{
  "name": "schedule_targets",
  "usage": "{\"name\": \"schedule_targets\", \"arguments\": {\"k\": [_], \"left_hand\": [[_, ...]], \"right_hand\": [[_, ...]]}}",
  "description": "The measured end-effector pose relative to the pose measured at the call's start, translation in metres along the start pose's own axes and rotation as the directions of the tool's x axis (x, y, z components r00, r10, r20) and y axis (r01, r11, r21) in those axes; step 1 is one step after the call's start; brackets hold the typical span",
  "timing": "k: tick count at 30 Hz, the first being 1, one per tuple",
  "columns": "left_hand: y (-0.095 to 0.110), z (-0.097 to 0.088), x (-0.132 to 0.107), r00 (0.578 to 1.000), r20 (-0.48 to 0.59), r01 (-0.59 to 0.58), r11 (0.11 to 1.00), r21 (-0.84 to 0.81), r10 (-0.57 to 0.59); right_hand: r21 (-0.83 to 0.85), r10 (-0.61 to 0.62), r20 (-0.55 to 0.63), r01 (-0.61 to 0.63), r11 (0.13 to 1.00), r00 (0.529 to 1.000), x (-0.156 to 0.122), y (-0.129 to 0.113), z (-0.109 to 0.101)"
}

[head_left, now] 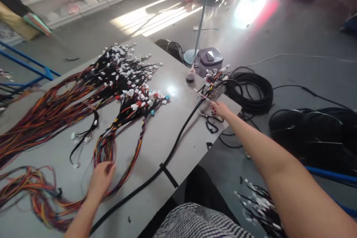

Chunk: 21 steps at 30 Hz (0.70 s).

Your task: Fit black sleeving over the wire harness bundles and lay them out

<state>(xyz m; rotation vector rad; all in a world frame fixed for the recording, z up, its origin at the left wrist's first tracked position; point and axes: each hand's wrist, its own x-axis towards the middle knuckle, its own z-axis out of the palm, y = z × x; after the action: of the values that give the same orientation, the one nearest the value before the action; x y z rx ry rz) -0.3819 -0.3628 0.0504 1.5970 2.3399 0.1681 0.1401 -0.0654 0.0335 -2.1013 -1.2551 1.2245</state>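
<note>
Two hands work over a grey table [164,152]. The left hand [102,180] rests on a loop of coloured wires [107,152] near the table's near edge, its fingers bunched together on them, though whether they clamp is hard to tell. The right hand [220,109] reaches toward the far corner, its fingers together just beside a long black sleeve [178,139], and any pinch there is hard to make out. Scissors [212,119] lie just below that hand. A big bundle of wires with white plugs [122,81] fills the left of the table and runs off the left edge of the view, leaving a bare strip of tabletop beside the sleeve. Past the far edge, a black cable coil [248,91] sits on the floor near a grey lidded box [209,61], its contents hidden. More plugged wires [259,204] lie on the floor at lower right, partly hidden by the right arm [267,156].
</note>
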Motion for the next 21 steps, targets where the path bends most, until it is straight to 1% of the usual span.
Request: {"name": "schedule_targets", "arguments": {"k": [1, 2, 4, 5, 6, 7, 8, 9, 10, 11, 12, 14, 15, 16, 17, 18, 19, 20, 21], "left_hand": [[0.046, 0.015, 0.021, 0.997, -0.016, -0.072, 0.994, -0.085, 0.071], [0.095, 0.031, 0.044, 0.991, 0.003, -0.129, 0.979, -0.157, 0.131], [0.196, 0.063, 0.087, 0.963, 0.026, -0.251, 0.923, -0.292, 0.27], [0.245, 0.077, 0.107, 0.951, 0.03, -0.277, 0.894, -0.352, 0.307], [0.289, 0.089, 0.125, 0.939, 0.057, -0.287, 0.863, -0.416, 0.339], [0.329, 0.099, 0.142, 0.931, 0.075, -0.282, 0.833, -0.476, 0.358], [0.363, 0.108, 0.157, 0.932, 0.097, -0.25, 0.81, -0.53, 0.35], [0.393, 0.114, 0.171, 0.931, 0.141, -0.195, 0.788, -0.584, 0.336], [0.417, 0.119, 0.183, 0.929, 0.199, -0.121, 0.763, -0.635, 0.313], [0.436, 0.122, 0.194, 0.916, 0.278, -0.025, 0.735, -0.678, 0.288], [0.451, 0.125, 0.203, 0.887, 0.372, 0.081, 0.701, -0.708, 0.273], [0.469, 0.127, 0.217, 0.796, 0.537, 0.266, 0.635, -0.725, 0.279], [0.473, 0.127, 0.221, 0.75, 0.59, 0.327, 0.608, -0.724, 0.299], [0.474, 0.128, 0.225, 0.712, 0.623, 0.368, 0.583, -0.724, 0.323], [0.474, 0.128, 0.226, 0.686, 0.639, 0.393, 0.563, -0.728, 0.347], [0.473, 0.128, 0.227, 0.672, 0.645, 0.407, 0.547, -0.732, 0.363], [0.472, 0.129, 0.227, 0.669, 0.648, 0.416, 0.538, -0.733, 0.365], [0.471, 0.129, 0.226, 0.673, 0.649, 0.421, 0.537, -0.731, 0.355], [0.47, 0.13, 0.225, 0.687, 0.645, 0.418, 0.545, -0.727, 0.334]], "right_hand": [[0.013, -0.006, 0.067, 0.005, 1.0, 0.998, 0.008, 0.003, -0.001], [0.04, -0.016, 0.135, 0.011, 0.999, 0.991, 0.011, 0.007, 0.0], [0.154, -0.045, 0.238, 0.008, 0.988, 0.97, 0.009, 0.021, -0.002], [0.233, -0.061, 0.27, -0.004, 0.972, 0.961, 0.004, 0.031, -0.007], [0.313, -0.073, 0.29, -0.022, 0.95, 0.954, -0.002, 0.043, -0.013], [0.376, -0.076, 0.309, -0.049, 0.925, 0.948, -0.011, 0.056, -0.021], [0.416, -0.067, 0.326, -0.079, 0.906, 0.943, -0.022, 0.072, -0.029], [0.427, -0.048, 0.339, -0.108, 0.898, 0.939, -0.034, 0.087, -0.035], [0.422, -0.026, 0.362, -0.139, 0.896, 0.932, -0.048, 0.102, -0.037], [0.411, -0.003, 0.383, -0.167, 0.896, 0.924, -0.063, 0.116, -0.035], [0.391, 0.019, 0.409, -0.194, 0.9, 0.913, -0.078, 0.127, -0.027], [0.318, 0.058, 0.438, -0.215, 0.923, 0.897, -0.101, 0.139, 0.001], [0.262, 0.065, 0.43, -0.194, 0.945, 0.9, -0.109, 0.139, 0.018], [0.188, 0.06, 0.408, -0.148, 0.971, 0.911, -0.113, 0.135, 0.034], [0.099, 0.045, 0.377, -0.088, 0.991, 0.925, -0.112, 0.128, 0.046], [0.009, 0.022, 0.343, -0.027, 1.0, 0.939, -0.107, 0.117, 0.053], [-0.063, -0.01, 0.311, 0.032, 0.998, 0.95, -0.097, 0.104, 0.053], [-0.104, -0.052, 0.272, 0.083, 0.991, 0.961, -0.083, 0.088, 0.047], [-0.113, -0.099, 0.205, 0.124, 0.986, 0.974, -0.065, 0.07, 0.035]]}}
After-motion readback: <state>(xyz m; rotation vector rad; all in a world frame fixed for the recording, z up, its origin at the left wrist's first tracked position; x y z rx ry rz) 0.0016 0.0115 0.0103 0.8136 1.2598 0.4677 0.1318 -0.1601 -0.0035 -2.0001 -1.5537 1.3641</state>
